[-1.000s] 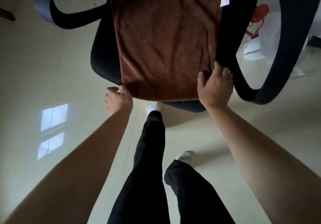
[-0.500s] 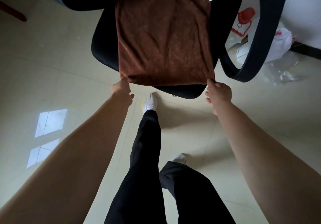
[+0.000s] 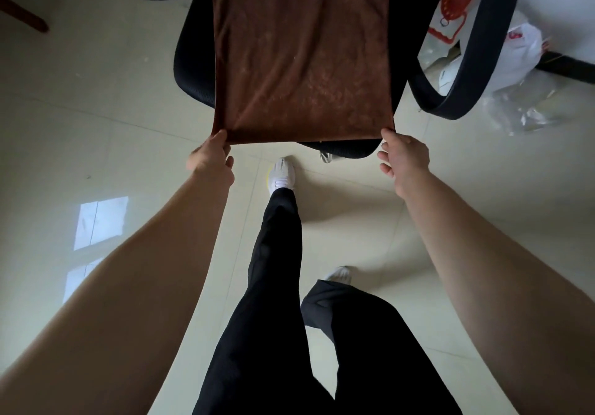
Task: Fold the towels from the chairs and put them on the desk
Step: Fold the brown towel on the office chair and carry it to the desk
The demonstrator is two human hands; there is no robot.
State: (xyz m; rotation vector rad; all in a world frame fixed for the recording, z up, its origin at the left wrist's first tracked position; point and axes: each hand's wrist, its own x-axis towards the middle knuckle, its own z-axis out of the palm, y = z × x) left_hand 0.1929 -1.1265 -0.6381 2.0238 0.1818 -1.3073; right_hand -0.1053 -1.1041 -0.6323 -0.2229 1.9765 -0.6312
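Observation:
A brown towel [image 3: 302, 57] with a white tag at its far right corner is stretched over the seat of a black office chair [image 3: 193, 64]. My left hand [image 3: 211, 158] pinches the towel's near left corner. My right hand [image 3: 404, 157] pinches the near right corner. The near edge is pulled taut between both hands, just past the seat's front rim. The far end of the towel runs out of the top of the view. No desk is in view.
The chair's black armrests curve out on both sides, the right one [image 3: 476, 44] low and close. White and clear plastic bags [image 3: 515, 60] lie on the tiled floor to the right. My legs in black trousers and a white shoe [image 3: 281, 175] stand just before the chair.
Both hands went from resting at the seat's front edge to gripping the towel's near corners. They drew the edge toward me and pulled the cloth taut off the seat.

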